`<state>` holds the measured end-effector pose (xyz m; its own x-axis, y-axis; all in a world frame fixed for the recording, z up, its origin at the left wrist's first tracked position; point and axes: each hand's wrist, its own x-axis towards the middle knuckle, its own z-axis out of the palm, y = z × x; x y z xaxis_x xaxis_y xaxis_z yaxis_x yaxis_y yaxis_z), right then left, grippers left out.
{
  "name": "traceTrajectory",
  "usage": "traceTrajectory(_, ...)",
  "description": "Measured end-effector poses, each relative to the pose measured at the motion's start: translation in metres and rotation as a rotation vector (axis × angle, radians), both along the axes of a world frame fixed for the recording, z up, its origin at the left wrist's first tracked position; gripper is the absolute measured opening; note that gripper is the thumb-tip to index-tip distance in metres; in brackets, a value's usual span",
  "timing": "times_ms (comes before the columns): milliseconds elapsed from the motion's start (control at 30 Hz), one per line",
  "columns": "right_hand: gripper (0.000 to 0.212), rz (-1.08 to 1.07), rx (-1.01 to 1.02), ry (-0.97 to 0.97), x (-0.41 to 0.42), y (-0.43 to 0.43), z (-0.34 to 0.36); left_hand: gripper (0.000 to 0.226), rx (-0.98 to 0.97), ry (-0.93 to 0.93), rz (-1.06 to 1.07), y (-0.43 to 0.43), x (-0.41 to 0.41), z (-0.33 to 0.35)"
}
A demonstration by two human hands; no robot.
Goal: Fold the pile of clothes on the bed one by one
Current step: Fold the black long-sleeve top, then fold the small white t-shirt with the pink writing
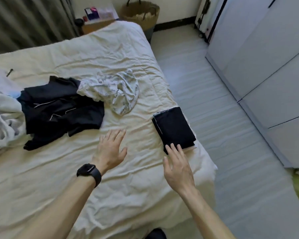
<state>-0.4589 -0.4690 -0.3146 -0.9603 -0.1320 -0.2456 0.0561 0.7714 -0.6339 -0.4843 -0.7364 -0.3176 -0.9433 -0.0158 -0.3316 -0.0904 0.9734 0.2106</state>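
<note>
A folded dark garment (173,127) lies as a neat rectangle at the bed's right edge. My right hand (178,165) hovers at its near end with straight fingers, the fingertips over its corner, holding nothing. My left hand (110,149), with a black watch on the wrist, is spread flat over the bare sheet in the middle. A crumpled white patterned garment (114,91) lies beyond it. A rumpled dark garment with white piping (59,111) lies to the left. More white clothes (3,118) are heaped at the far left.
The cream bed (93,54) fills most of the view. The floor (214,104) runs along its right side, with white wardrobe doors (266,57) beyond. A woven basket (140,14) and a nightstand (97,23) stand past the bed's far corner.
</note>
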Motion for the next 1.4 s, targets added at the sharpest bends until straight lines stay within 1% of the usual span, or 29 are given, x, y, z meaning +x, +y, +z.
traceTrajectory(133, 0.044, 0.219, -0.055, 0.211, 0.057, -0.075, 0.061, 0.072, 0.060, 0.084, 0.249, -0.070, 0.107, 0.037)
traceTrajectory(233, 0.042, 0.405, -0.010, 0.343, 0.109, -0.139, 0.088, 0.069, 0.092, 0.167, 0.342, -0.116, 0.178, 0.060)
traceTrajectory(300, 0.041, 0.512, 0.039, 0.380, 0.145, -0.184, 0.096, 0.067, 0.092, 0.217, 0.391, -0.147, 0.226, 0.075)
traceTrajectory(400, 0.039, 0.603, 0.052, 0.440, 0.201, -0.250, 0.108, 0.065, 0.076, 0.302, 0.459, -0.202, 0.307, 0.095)
traceTrajectory(467, 0.040, 0.668, 0.056, 0.465, 0.236, -0.289, 0.116, 0.065, 0.061, 0.309, 0.533, -0.236, 0.363, 0.108)
traceTrajectory(567, 0.041, 0.760, 0.010, 0.507, 0.279, -0.345, 0.135, 0.065, 0.023, 0.321, 0.651, -0.283, 0.439, 0.130)
traceTrajectory(733, 0.040, 0.965, -0.048, 0.548, 0.334, -0.434, 0.160, 0.065, -0.052, 0.319, 0.834, -0.350, 0.533, 0.154)
traceTrajectory(900, 0.041, 1.068, -0.136, 0.578, 0.368, -0.498, 0.169, 0.063, -0.074, 0.361, 0.972, -0.386, 0.591, 0.164)
traceTrajectory(1167, 0.045, 1.195, -0.154, 0.540, 0.395, -0.577, 0.153, 0.063, -0.126, 0.287, 1.107, -0.441, 0.638, 0.154)
traceTrajectory(1233, 0.045, 1.213, -0.132, 0.513, 0.397, -0.598, 0.144, 0.063, -0.139, 0.264, 1.118, -0.458, 0.641, 0.144)
traceTrajectory(1300, 0.046, 1.218, -0.088, 0.475, 0.400, -0.618, 0.130, 0.064, -0.111, 0.227, 1.121, -0.474, 0.644, 0.131)
traceTrajectory(1400, 0.049, 1.216, -0.001, 0.399, 0.402, -0.655, 0.102, 0.064, -0.079, 0.138, 1.076, -0.509, 0.641, 0.104)
